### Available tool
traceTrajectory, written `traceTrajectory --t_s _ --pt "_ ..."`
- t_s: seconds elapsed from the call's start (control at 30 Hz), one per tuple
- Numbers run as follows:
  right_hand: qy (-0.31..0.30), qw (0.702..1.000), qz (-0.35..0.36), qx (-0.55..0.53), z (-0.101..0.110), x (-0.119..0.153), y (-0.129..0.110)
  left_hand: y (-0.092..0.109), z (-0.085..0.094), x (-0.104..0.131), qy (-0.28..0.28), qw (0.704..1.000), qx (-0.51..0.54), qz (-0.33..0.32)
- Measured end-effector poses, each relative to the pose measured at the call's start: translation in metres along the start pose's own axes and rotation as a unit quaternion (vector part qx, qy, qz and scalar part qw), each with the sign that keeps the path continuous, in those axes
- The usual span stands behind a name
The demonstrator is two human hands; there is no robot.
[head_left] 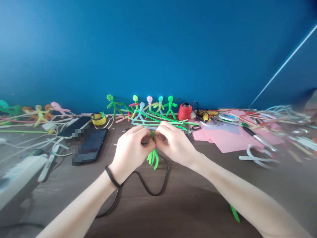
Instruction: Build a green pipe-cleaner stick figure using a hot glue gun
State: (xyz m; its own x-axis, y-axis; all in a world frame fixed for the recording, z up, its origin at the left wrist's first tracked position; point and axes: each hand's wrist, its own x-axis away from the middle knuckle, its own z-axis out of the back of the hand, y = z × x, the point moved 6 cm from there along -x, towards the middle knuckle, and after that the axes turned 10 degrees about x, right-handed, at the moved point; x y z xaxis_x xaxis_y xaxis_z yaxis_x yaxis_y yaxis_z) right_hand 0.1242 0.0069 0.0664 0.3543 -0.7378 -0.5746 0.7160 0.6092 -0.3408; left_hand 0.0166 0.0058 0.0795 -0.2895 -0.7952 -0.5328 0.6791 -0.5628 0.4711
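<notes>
Both hands work at the centre of the brown table (pixel 188 198), raised slightly above its surface. The left hand (pixel 130 148) and the right hand (pixel 174 143) meet fingertip to fingertip, each pinched closed on the upper part of a bright green pipe cleaner bundle (pixel 153 157). The bundle's looped ends hang down between the two palms, just above the table. A black band sits on the left wrist.

Directly beneath the hands, a black cable (pixel 153 188) curves across the table and passes under the left forearm. A short green pipe cleaner piece (pixel 234 213) lies on the table below the right forearm.

To the left of the left hand, a dark phone (pixel 90 145) lies flat, with a second phone (pixel 74 127) just beyond it. White cables (pixel 32 140) run further left.

Beyond the hands, loose green pipe cleaner lengths (pixel 158 119) lie across the table, close to the fingertips. Behind these, a row of pipe cleaner figures (pixel 148 106) stands against the blue wall (pixel 158 49). A yellow tape roll (pixel 98 119) sits beyond the left hand. A red thread spool (pixel 185 111) stands beyond the right hand.

To the right of the right hand lie pink paper sheets (pixel 228 137), with a black marker (pixel 250 131) resting on them. White curled strips (pixel 257 158) lie nearer, well apart from the right wrist.
</notes>
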Motion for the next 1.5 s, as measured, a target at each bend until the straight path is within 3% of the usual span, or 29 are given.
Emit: traceTrajectory --t_s 0.2,0.37,0.63,0.8,1.5 --pt "-0.023 1.000 0.017 0.004 0.001 0.001 -0.001 0.001 0.001 0.000 -0.002 1.000 0.012 -0.008" --pt "-0.037 0.999 0.031 -0.023 0.003 0.000 0.000 -0.002 0.001 -0.002 -0.037 0.997 0.065 -0.011" --pt "-0.023 0.999 0.013 -0.048 0.005 -0.001 0.005 -0.016 0.004 -0.005 -0.058 0.991 0.110 0.042" --pt "-0.016 0.999 0.013 -0.050 0.006 -0.001 0.004 -0.010 -0.002 -0.003 -0.084 0.989 0.119 0.028" --pt "-0.054 0.997 0.038 -0.038 0.005 -0.001 0.001 -0.007 -0.002 -0.002 -0.093 0.988 0.120 0.010"
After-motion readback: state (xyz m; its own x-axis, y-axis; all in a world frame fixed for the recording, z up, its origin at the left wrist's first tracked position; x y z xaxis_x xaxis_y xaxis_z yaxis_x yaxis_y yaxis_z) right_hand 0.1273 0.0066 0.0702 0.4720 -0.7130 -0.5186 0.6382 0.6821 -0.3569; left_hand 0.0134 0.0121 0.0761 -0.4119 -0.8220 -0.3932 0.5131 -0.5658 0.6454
